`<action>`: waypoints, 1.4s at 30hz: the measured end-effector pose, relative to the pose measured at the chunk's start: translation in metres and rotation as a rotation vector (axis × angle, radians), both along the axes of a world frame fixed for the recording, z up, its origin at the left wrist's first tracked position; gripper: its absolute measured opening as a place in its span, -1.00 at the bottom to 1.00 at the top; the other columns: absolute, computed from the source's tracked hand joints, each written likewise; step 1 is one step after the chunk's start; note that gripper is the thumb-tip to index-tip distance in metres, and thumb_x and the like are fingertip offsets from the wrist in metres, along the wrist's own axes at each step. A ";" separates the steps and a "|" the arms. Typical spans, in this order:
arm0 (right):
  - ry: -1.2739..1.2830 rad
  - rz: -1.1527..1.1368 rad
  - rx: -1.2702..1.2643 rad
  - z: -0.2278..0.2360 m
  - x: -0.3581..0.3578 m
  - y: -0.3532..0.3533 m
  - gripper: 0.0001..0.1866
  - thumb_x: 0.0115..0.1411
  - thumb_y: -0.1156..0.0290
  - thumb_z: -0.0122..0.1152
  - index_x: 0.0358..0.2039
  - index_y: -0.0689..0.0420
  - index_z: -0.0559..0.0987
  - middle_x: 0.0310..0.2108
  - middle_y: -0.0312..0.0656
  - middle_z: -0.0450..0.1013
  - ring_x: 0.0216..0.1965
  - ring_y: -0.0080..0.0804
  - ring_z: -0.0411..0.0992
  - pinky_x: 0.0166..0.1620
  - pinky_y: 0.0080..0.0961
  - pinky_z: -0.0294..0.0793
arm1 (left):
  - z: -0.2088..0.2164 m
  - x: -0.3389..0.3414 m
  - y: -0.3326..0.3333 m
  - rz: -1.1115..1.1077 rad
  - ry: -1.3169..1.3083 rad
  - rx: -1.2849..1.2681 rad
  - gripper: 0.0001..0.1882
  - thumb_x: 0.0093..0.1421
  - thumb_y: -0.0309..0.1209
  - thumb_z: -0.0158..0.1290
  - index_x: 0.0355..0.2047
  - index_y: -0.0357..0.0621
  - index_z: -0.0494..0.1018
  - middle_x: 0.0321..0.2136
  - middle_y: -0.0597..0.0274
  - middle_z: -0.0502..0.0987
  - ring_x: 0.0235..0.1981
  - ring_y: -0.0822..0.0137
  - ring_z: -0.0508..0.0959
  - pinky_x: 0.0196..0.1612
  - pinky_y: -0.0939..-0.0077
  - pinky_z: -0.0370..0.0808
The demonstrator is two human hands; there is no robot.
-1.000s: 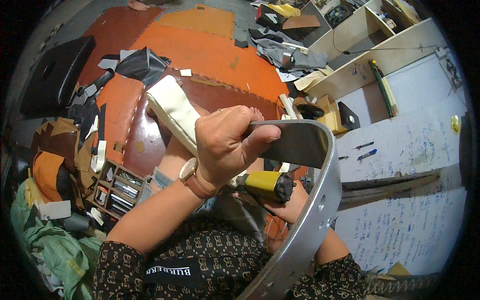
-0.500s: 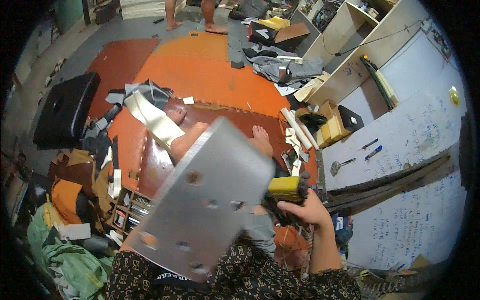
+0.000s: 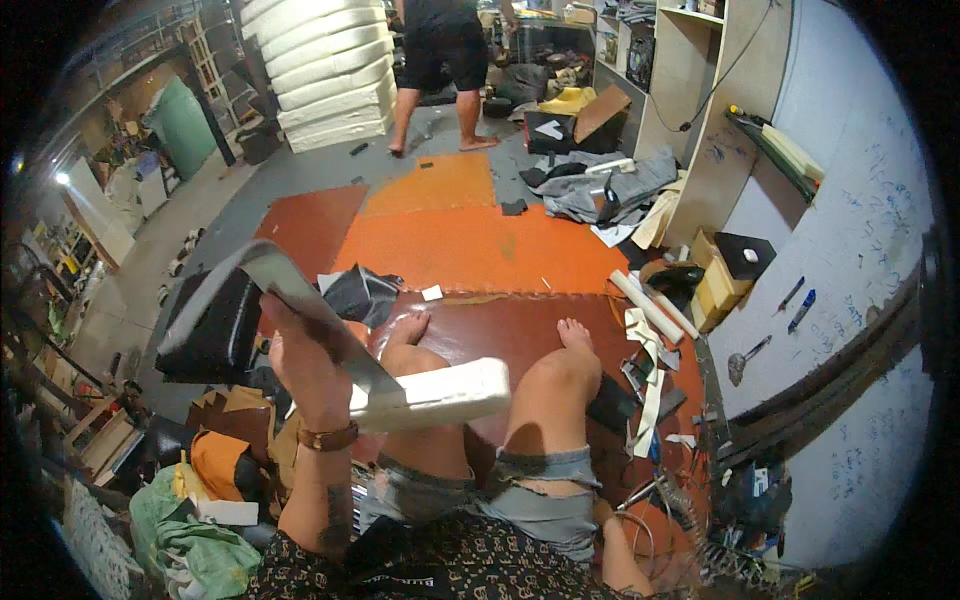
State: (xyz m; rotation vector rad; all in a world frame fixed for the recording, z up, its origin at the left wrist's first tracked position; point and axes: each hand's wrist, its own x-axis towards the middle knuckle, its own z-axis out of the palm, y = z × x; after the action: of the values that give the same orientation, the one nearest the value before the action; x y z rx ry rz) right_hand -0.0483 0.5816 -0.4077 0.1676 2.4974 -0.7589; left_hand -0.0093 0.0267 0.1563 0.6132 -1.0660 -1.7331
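I sit on the floor with bare legs stretched out over a brown mat (image 3: 510,325). My left hand (image 3: 305,365), with a brown-strapped watch on the wrist, is raised at the left and grips a grey curved panel (image 3: 250,280) by its edge. The panel tilts up and away to the left. A white foam block (image 3: 440,395) lies across my left thigh, just right of that hand. Only my right forearm (image 3: 615,550) shows at the lower edge. Its hand is lost among wire coils and clutter.
Orange mats (image 3: 470,240) cover the floor ahead. A person (image 3: 440,60) stands at the back beside stacked white foam slabs (image 3: 320,70). A black case (image 3: 215,335) and bags lie at my left. Rolled strips and tools (image 3: 645,345) lie at my right, below shelves (image 3: 700,110).
The grey panel has swung from in front of my lap up and to the left in my left hand. My right hand with the yellow tool has dropped out of sight at the lower right.
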 end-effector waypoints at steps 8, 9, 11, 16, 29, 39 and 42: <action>-0.180 -0.039 -0.149 0.059 0.026 -0.072 -0.63 0.43 0.34 0.23 0.17 0.22 0.61 -0.05 -0.17 0.63 -0.06 -0.38 0.55 0.02 -0.33 0.55 | 0.063 0.046 0.010 0.059 0.124 -0.112 -0.29 0.48 0.29 -0.12 0.03 -0.20 0.45 -0.17 0.19 0.58 -0.18 0.28 0.65 -0.12 0.25 0.62; -0.165 -0.063 -0.205 0.070 0.023 -0.070 -0.64 0.43 0.34 0.23 0.16 0.22 0.62 -0.05 -0.17 0.63 -0.06 -0.38 0.55 0.03 -0.33 0.54 | 0.067 0.050 0.015 0.040 0.105 -0.103 -0.31 0.48 0.28 -0.12 0.00 -0.19 0.46 -0.21 0.20 0.58 -0.21 0.28 0.66 -0.14 0.25 0.62; -0.109 -0.104 -0.381 0.097 0.013 -0.064 -0.64 0.44 0.34 0.23 0.15 0.23 0.62 -0.05 -0.18 0.63 -0.05 -0.39 0.55 0.04 -0.34 0.53 | 0.077 0.056 0.029 -0.007 0.073 -0.084 -0.34 0.49 0.26 -0.11 -0.04 -0.18 0.47 -0.27 0.21 0.59 -0.27 0.27 0.67 -0.18 0.26 0.63; 0.142 -0.031 -0.904 0.217 -0.014 -0.098 -0.66 0.45 0.34 0.24 0.13 0.24 0.63 -0.06 -0.19 0.62 -0.04 -0.40 0.53 0.07 -0.36 0.51 | 0.079 0.061 0.029 -0.077 0.174 -0.163 -0.37 0.47 0.24 -0.03 -0.37 -0.14 0.46 -0.58 0.22 0.58 -0.54 0.37 0.60 -0.39 0.48 0.55; 0.176 0.174 -0.494 0.367 0.000 -0.190 -0.35 0.30 0.14 0.43 0.28 0.25 0.51 0.16 0.05 0.57 0.11 -0.10 0.60 0.18 -0.26 0.55 | -0.007 0.044 -0.015 -0.069 0.112 -0.096 -0.37 0.46 0.25 -0.01 -0.17 -0.15 0.54 -0.46 0.34 0.57 -0.46 0.45 0.59 -0.39 0.48 0.55; 0.172 0.571 0.033 0.344 0.023 -0.276 0.06 0.14 -0.15 0.49 0.48 0.12 0.23 0.51 0.39 0.01 0.46 0.56 0.04 0.47 0.20 0.10 | -0.082 -0.026 -0.032 0.069 -0.238 -0.026 -0.41 0.52 0.11 -0.02 -0.15 -0.28 0.57 -0.38 0.28 0.64 -0.40 0.45 0.60 -0.31 0.46 0.56; 0.114 0.554 -0.062 0.324 0.003 -0.272 0.03 0.14 -0.12 0.50 0.47 0.10 0.25 0.51 0.29 0.02 0.48 0.47 0.03 0.46 0.29 0.08 | -0.106 -0.047 -0.022 0.045 -0.343 -0.064 -0.41 0.57 0.06 -0.07 -0.18 -0.30 0.60 -0.39 0.34 0.62 -0.41 0.53 0.52 -0.35 0.51 0.48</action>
State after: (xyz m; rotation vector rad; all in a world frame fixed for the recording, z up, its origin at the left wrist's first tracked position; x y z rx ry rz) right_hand -0.0449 0.3101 -0.0835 -0.5814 2.4386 -0.6167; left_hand -0.0561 0.0043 0.0505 0.9090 -1.3273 -1.5818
